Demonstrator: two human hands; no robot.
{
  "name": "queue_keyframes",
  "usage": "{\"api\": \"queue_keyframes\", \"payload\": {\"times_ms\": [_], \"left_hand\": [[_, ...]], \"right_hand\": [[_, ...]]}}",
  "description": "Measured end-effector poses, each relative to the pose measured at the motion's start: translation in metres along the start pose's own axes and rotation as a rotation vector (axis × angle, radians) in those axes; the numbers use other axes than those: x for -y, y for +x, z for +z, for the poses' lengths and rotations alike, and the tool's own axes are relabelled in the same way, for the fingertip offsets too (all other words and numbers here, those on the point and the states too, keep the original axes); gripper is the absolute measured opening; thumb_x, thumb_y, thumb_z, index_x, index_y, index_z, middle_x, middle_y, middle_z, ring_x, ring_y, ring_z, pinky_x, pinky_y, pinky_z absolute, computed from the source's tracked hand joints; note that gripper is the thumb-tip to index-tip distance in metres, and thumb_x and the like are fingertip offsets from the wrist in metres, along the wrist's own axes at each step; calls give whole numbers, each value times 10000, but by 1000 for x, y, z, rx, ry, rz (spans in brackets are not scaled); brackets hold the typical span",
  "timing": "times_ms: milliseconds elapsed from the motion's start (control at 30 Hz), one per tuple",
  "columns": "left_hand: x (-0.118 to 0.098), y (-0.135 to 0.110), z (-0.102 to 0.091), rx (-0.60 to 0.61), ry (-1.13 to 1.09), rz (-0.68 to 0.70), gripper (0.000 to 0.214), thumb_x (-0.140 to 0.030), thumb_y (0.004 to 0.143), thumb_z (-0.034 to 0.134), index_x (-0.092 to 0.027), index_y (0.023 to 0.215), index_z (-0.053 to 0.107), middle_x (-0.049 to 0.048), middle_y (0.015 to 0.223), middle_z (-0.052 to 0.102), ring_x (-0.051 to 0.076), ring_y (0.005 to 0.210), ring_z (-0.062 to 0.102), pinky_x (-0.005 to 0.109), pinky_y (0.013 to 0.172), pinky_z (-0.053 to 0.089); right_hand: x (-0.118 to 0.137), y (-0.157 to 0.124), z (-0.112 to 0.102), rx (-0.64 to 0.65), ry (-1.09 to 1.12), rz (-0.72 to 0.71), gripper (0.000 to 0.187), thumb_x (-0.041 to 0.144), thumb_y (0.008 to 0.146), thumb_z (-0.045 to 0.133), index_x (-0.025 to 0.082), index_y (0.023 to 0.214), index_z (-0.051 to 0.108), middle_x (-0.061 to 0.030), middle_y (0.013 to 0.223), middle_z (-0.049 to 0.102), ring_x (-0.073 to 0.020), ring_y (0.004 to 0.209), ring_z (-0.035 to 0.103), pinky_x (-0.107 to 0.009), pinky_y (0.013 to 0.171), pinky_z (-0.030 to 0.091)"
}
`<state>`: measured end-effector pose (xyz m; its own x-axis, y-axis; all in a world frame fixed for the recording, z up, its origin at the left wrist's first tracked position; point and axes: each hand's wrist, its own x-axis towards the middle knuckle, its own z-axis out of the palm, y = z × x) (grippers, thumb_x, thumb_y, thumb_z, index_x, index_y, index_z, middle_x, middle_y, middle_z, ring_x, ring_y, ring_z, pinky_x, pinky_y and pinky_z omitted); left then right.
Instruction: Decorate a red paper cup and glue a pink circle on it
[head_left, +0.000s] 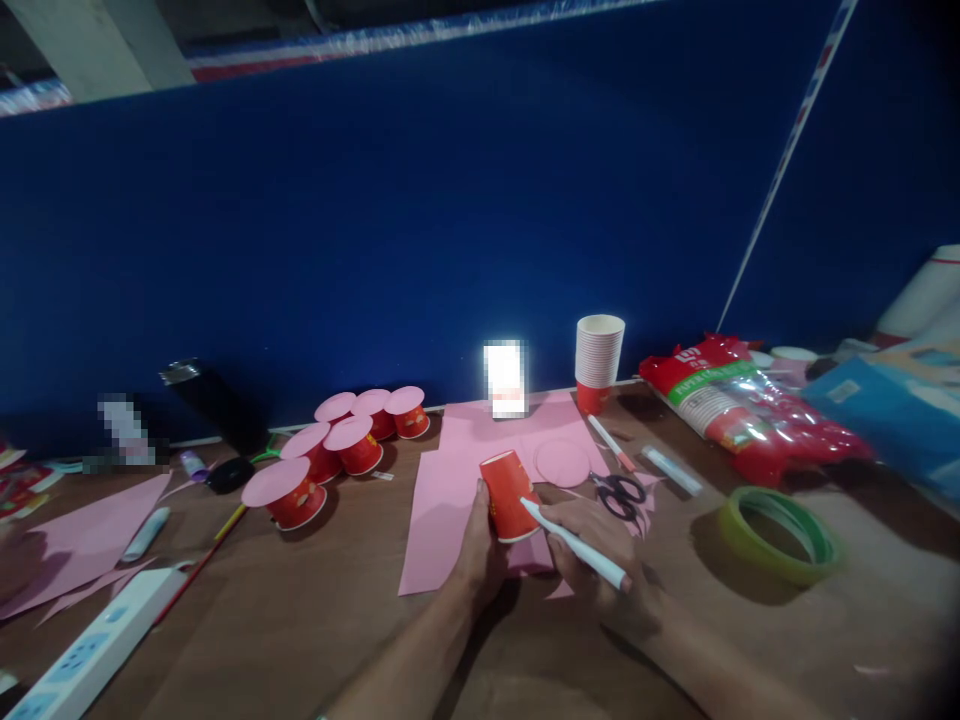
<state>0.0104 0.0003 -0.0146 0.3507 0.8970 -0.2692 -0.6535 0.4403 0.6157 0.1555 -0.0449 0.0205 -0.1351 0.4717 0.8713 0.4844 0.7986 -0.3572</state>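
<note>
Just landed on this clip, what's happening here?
A person's left hand holds a red paper cup, while the right hand grips a white pen, one end at the cup's side; whether it touches is unclear. Below them lie pink sheets. To the left stand six red cups topped with pink discs. To the right, scissors lie beside a pink paper circle, and a stack of cups stands behind.

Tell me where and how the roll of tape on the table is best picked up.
Probably by the side of the roll of tape nearest the right hand, coming down from above: thumb in the hole, fingers around the outside. It lies with its wide hole facing up. The marker in that hand would likely need setting down first.
</note>
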Motion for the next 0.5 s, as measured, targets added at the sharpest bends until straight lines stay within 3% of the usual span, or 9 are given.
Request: {"api": "queue_keyframes", "payload": {"times_ms": [167, 500], "left_hand": [[0, 0, -2, -4, -30, 0, 638, -640, 846, 442, -61, 976, 675, 158, 945, 721, 297, 1020, 648, 412, 1020, 422], [-3, -4, 3, -10, 44, -14, 669, -661, 838, 435, -81, 1112, 624, 171, 1104, 684, 298, 1116, 607, 401, 992, 446]], "right_hand": [[-1, -3, 2, -42, -19, 0, 232, 151, 894, 459, 202, 1051, 622, -61, 803, 716, -193, 726, 691, -319, 647, 558], [-5, -10, 6, 15, 20, 21, 299, 268, 956, 388, 218, 1071, 660, -72, 815, 724, -194, 724, 687, -309, 642, 573]]}}
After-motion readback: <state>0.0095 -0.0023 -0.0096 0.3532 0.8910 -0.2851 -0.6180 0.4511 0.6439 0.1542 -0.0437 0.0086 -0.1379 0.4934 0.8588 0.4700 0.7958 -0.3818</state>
